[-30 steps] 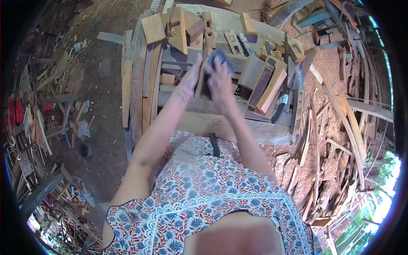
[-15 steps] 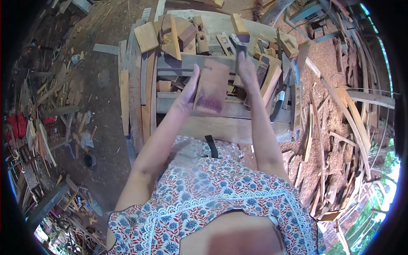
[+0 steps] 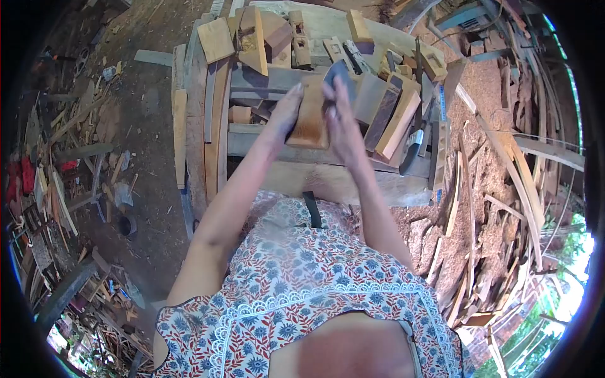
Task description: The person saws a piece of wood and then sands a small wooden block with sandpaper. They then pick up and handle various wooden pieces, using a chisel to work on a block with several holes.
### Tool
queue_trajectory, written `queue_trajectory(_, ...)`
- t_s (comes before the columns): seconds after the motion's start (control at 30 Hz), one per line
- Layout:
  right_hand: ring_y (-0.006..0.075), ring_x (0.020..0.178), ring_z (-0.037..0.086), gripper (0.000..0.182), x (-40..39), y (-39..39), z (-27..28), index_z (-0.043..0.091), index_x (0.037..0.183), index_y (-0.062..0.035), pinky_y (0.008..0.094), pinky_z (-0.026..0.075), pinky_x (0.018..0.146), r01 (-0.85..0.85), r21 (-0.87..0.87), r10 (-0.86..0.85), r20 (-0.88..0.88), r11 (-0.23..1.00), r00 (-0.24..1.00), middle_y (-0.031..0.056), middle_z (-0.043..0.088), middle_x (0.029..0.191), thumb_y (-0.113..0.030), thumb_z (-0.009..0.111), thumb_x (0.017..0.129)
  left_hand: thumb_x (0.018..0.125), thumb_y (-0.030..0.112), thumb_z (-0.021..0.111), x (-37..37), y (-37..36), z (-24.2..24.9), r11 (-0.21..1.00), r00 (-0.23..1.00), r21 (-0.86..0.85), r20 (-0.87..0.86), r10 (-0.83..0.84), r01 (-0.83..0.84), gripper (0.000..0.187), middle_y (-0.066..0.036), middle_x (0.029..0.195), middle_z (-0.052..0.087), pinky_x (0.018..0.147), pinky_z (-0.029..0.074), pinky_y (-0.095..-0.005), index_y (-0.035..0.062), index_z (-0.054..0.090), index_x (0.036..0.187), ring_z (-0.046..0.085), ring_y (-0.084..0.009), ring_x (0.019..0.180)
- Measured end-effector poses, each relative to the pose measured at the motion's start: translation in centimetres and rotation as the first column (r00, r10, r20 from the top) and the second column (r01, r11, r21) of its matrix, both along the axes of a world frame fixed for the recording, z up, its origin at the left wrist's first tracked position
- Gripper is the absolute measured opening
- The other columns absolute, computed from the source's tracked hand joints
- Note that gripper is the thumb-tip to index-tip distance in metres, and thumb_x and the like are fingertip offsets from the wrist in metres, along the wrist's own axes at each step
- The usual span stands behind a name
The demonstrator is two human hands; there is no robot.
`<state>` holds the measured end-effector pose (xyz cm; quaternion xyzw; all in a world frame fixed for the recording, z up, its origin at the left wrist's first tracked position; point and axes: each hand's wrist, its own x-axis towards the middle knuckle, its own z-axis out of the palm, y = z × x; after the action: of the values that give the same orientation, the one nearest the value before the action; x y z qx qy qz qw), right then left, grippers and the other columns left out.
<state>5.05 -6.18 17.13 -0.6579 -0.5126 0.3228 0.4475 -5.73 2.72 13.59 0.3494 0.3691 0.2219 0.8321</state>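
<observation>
A brown wooden block (image 3: 311, 116) is held above the workbench, with my left hand (image 3: 285, 114) closed against its left edge. My right hand (image 3: 342, 123) is at the block's right side, blurred by motion, with a thin dark grey sheet (image 3: 341, 79) between its thumb and fingers. That sheet overlaps the block's upper right corner. What the sheet is made of cannot be made out.
The wooden bench (image 3: 283, 179) carries wood pieces along its back, including a pale block (image 3: 215, 40) at the left. A dark-bladed tool with a light handle (image 3: 412, 150) lies at the right. Wood strips and shavings (image 3: 482, 164) cover the ground at right.
The block has shifted slightly and its dark-stained face no longer shows. My right hand has moved down and left to the block, bringing the dark sheet with it.
</observation>
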Motion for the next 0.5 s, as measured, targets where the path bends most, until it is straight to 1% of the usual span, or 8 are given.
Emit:
queue_trajectory(0.1, 0.0323, 0.133, 0.012, 0.039, 0.1, -0.1, -1.1, 0.038, 0.131, -0.0151, 0.0397, 0.011, 0.108, 0.056, 0.062, -0.055, -0.024, 0.997, 0.998, 0.0142, 0.016, 0.144, -0.016, 0.033, 0.093, 0.096, 0.031, 0.03, 0.4, -0.3, -1.9, 0.998, 0.997, 0.038, 0.063, 0.048, -0.051, 0.039, -0.008, 0.109, 0.056, 0.084, 0.045, -0.028, 0.004, 0.046, 0.118, 0.056, -0.015, 0.097)
queue_trajectory(0.13, 0.0326, 0.133, 0.011, 0.038, -0.3, -0.3, -1.2, 0.038, 0.131, -0.0151, 0.0393, 0.01, 0.108, 0.029, 0.112, -0.029, -0.001, 0.993, 1.0, 0.0148, 0.016, 0.143, -0.016, 0.033, 0.093, 0.095, 0.031, 0.031, 0.2, 0.3, -1.4, 0.995, 0.993, -0.083, 0.102, 0.063, -0.054, 0.039, -0.009, 0.109, 0.056, 0.082, 0.047, -0.0283, 0.0036, 0.046, 0.119, 0.057, -0.0165, 0.095)
queue_trajectory(0.17, 0.0326, 0.133, 0.011, 0.038, -1.3, -1.2, -0.4, 0.038, 0.131, -0.0151, 0.0393, 0.01, 0.108, 0.018, 0.117, -0.018, 0.005, 0.993, 1.0, 0.0148, 0.016, 0.143, -0.016, 0.033, 0.093, 0.095, 0.031, 0.031, -0.2, 1.1, -1.3, 0.995, 0.991, -0.078, 0.109, 0.073, -0.065, 0.039, -0.009, 0.109, 0.056, 0.082, 0.047, -0.0283, 0.0036, 0.046, 0.119, 0.057, -0.0165, 0.095)
queue_trajectory(0.23, 0.0331, 0.133, 0.011, 0.038, -3.8, -3.9, 1.1, 0.038, 0.131, -0.0133, 0.0377, 0.01, 0.108, -0.123, -0.022, 0.123, 0.028, 0.992, 0.992, 0.0168, 0.015, 0.143, -0.015, 0.033, 0.093, 0.095, 0.032, 0.031, -1.3, 2.4, -1.4, 0.986, 0.99, -0.165, 0.132, 0.055, -0.033, 0.04, -0.01, 0.109, 0.056, 0.08, 0.048, -0.0287, 0.0034, 0.046, 0.119, 0.058, -0.0176, 0.094)
queue_trajectory(0.3, 0.0335, 0.133, 0.01, 0.037, -2.9, -2.7, 0.2, 0.039, 0.13, -0.0128, 0.0388, 0.009, 0.108, -0.099, -0.015, 0.099, -0.016, 0.995, 0.995, 0.018, 0.014, 0.143, -0.018, 0.033, 0.094, 0.095, 0.033, 0.031, -1.5, 1.0, -1.2, 0.988, 0.994, -0.15, 0.088, 0.062, -0.049, 0.04, -0.01, 0.109, 0.056, 0.08, 0.048, -0.0291, 0.0037, 0.046, 0.118, 0.058, -0.0174, 0.096)
queue_trajectory(0.4, 0.0341, 0.133, 0.011, 0.037, 0.9, -0.3, -0.3, 0.04, 0.13, -0.0129, 0.0417, 0.009, 0.107, 0.037, 0.06, -0.041, 0.065, 0.998, 0.997, 0.0177, 0.014, 0.143, -0.019, 0.034, 0.093, 0.094, 0.033, 0.034, 0.7, -0.9, -3.5, 0.992, 0.998, 0.127, -0.052, 0.03, -0.023, 0.039, -0.009, 0.109, 0.056, 0.08, 0.048, -0.0287, 0.0051, 0.047, 0.118, 0.058, -0.0157, 0.094)
queue_trajectory(0.43, 0.0343, 0.133, 0.01, 0.037, 1.2, -0.2, 0.3, 0.041, 0.129, -0.0126, 0.0417, 0.009, 0.107, 0.055, 0.052, -0.056, 0.021, 0.997, 0.998, 0.0179, 0.015, 0.143, -0.02, 0.034, 0.093, 0.094, 0.033, 0.034, 0.7, -0.7, -2.9, 0.991, 0.998, 0.134, -0.051, 0.027, -0.02, 0.039, -0.009, 0.109, 0.056, 0.08, 0.048, -0.0287, 0.0051, 0.047, 0.118, 0.058, -0.0157, 0.094)
queue_trajectory(0.5, 0.0345, 0.133, 0.01, 0.037, 0.4, -0.6, 0.9, 0.042, 0.128, -0.0123, 0.0417, 0.01, 0.107, 0.062, 0.056, -0.061, -0.018, 0.997, 0.998, 0.0181, 0.015, 0.143, -0.02, 0.034, 0.093, 0.095, 0.032, 0.031, 0.5, 0.1, -1.8, 1.0, 0.991, -0.01, 0.129, 0.022, -0.021, 0.039, -0.01, 0.11, 0.056, 0.08, 0.048, -0.0301, 0.003, 0.047, 0.117, 0.057, -0.0171, 0.096)
